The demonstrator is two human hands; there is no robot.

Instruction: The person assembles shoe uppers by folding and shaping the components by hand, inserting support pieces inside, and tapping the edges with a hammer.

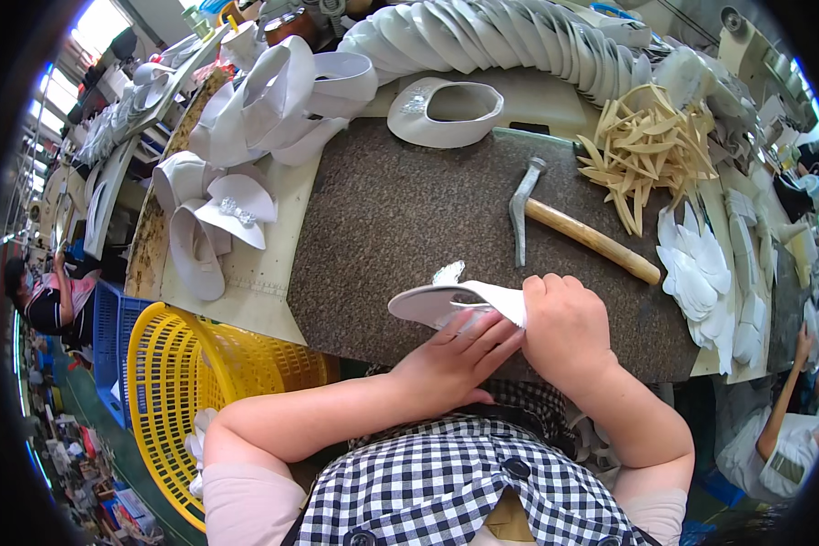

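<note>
A white shoe upper (417, 304) with a shiny ornament is held tilted over the near edge of the dark work slab. My right hand (566, 329) is closed round its back end, the fingers curled in. Against its near side lies my left hand (455, 359), fingers stretched along the white material and partly hiding the opening. The left thumb points down below it. Just beyond my hands a hammer (591, 240) with a wooden handle and a grey metal head rests on the slab. Another white upper (435, 127) sits at the slab's far edge.
The slab (382, 209) lies on a pale table. White uppers (273, 109) are piled at left, with a long row of them (491, 41) behind. Beige strips (651, 150) and white pieces (694, 268) lie at right. A yellow basket (168, 382) stands lower left. Other people work on both sides.
</note>
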